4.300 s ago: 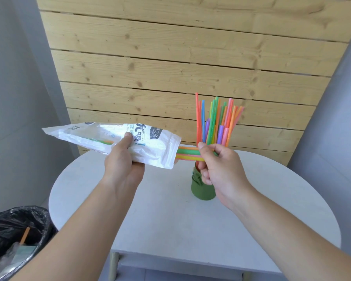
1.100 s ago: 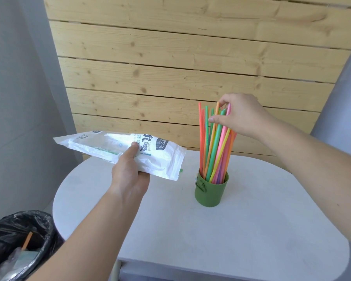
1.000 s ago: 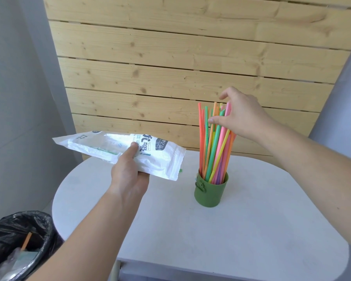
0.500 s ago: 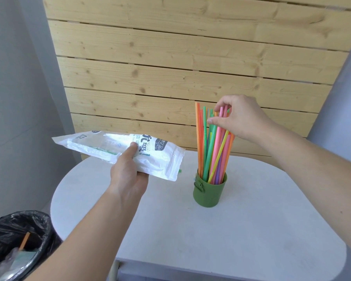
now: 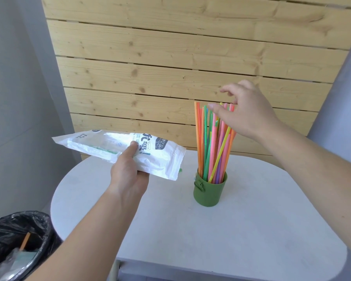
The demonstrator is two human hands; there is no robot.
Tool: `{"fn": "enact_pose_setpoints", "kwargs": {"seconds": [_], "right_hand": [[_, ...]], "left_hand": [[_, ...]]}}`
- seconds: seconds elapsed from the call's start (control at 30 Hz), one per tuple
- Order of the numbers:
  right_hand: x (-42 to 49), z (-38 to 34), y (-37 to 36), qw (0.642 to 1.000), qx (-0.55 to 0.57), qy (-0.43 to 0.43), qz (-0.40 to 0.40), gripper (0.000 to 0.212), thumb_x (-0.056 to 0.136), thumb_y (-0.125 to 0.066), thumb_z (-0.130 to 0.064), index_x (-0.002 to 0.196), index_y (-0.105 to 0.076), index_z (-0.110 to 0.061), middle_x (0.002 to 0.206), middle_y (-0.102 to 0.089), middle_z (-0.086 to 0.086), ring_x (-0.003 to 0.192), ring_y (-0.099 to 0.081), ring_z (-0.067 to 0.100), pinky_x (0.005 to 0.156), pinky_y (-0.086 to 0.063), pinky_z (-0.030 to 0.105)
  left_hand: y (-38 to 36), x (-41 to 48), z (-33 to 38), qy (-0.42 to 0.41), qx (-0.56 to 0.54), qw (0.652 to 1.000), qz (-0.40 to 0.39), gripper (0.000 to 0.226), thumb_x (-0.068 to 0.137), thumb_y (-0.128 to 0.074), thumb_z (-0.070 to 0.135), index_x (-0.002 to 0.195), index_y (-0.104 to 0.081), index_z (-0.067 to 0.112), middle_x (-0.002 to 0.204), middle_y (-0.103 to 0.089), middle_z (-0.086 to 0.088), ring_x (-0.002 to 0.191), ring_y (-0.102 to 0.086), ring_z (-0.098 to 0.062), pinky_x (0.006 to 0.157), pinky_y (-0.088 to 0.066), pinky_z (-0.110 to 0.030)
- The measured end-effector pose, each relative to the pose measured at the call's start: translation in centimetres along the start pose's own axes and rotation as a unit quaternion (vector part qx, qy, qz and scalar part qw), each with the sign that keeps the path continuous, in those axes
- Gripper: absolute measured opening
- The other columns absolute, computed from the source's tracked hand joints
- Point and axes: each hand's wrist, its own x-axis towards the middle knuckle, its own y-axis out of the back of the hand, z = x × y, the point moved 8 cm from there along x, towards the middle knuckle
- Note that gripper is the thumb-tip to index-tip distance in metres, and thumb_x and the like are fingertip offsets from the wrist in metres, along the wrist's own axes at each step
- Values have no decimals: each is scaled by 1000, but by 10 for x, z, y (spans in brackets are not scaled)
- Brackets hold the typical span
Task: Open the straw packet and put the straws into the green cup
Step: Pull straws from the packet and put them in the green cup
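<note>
Plank wall (image 5: pixel 170 57) behind white table (image 5: pixel 190 230). Cup (image 5: pixel 209 190) upright on table — green, small side handle, packed with straws (image 5: pixel 212 147): orange, pink, green, yellow. Right hand (image 5: pixel 245 112) at straw tops, fingers spread, gripping nothing. Left hand (image 5: pixel 130 175) pinches packet (image 5: pixel 122 149) — white, crinkled, printed, held above table left of cup. Black-lined bin (image 5: pixel 14 244) lower left.
</note>
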Motion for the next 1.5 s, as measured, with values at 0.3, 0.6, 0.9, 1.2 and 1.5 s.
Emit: {"fn": "enact_pose_setpoints", "kwargs": {"seconds": [0.3, 0.6, 0.9, 1.2, 1.5], "right_hand": [[-85, -46, 58, 955, 108, 95, 259, 21, 98, -50, -19, 94, -61, -1, 93, -51, 6, 88, -52, 29, 80, -45, 39], [-148, -36, -76, 826, 428, -332, -155, 45, 101, -37, -56, 103, -60, -17, 97, -72, 12, 80, -71, 23, 81, -61, 49], [-161, -61, -124, 548, 679, -473, -119, 56, 105, -32, -51, 118, -70, -12, 107, -78, 18, 93, -73, 39, 77, -63, 49], [-174, -69, -147, 484, 710, -491, -142, 57, 106, -26, -43, 113, -73, -12, 85, -77, 14, 61, -69, 27, 61, -60, 35], [-182, -61, -159, 518, 657, -517, -179, 66, 102, -27, -56, 128, -65, -8, 76, -53, 8, 48, -44, 17, 43, -35, 21]], "left_hand": [[-12, -9, 8, -24, -6, 999, -27, 37, 102, -68, 14, 138, -64, 4, 132, -76, -11, 118, -75, -27, 104, -59, -48], [-19, -14, 14, -57, 8, 998, -38, 43, 101, -68, 17, 141, -62, 3, 138, -71, -15, 122, -73, -31, 106, -57, -51], [-49, -44, 28, -160, 119, 973, -116, 31, 101, -67, 7, 132, -66, 3, 112, -76, -13, 106, -77, -32, 99, -61, -50], [-75, -69, 28, -250, 277, 903, -212, 42, 90, -77, 14, 130, -65, 5, 118, -77, -21, 107, -77, -33, 88, -64, -46], [-78, -72, 37, -285, 249, 895, -237, 41, 91, -76, 9, 130, -64, 2, 115, -75, -16, 109, -74, -35, 95, -61, -54]]}}
